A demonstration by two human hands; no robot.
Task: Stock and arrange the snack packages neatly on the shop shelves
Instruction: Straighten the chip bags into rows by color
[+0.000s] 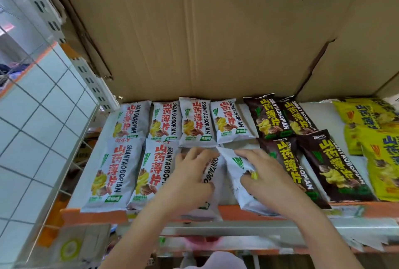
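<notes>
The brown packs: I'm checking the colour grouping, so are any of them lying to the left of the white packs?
No, the brown packs lie to the right of the white packs, between them and the yellow packs.
</notes>
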